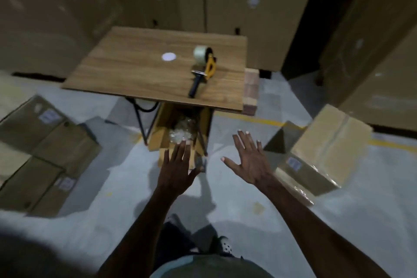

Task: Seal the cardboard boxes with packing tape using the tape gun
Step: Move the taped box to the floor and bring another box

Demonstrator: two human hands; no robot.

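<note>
Nearest the camera, two bare forearms reach forward over the pale concrete floor (248,221), above the person's dark trousers and shoe. The left hand (178,165) and the right hand (247,160) both have fingers straight and spread wide, holding nothing and touching nothing, which reads as a reach or a pause between boxes, not a grip.

The yellow-and-black tape gun with its clear roll of packing tape (204,66) lies on its side on the small wood-grain table (135,67), toward the table's right half, black handle pointing back toward the person. That placement likely keeps it easy to grab with the right hand, though both hands are well apart from it now.

Under the table's near edge, between its thin black metal legs, stands an open brown cardboard box (162,128) with crumpled clear plastic inside; the left fingertips hover just in front of it, so it may be the box to seal next.

To the right on the floor sits a tilted closed tan cardboard box (325,153), with glossy tape along its seams, apparently done. To the left lie stacked brown cartons with labels (40,146). Tall blurred cartons wall in the background.
</note>
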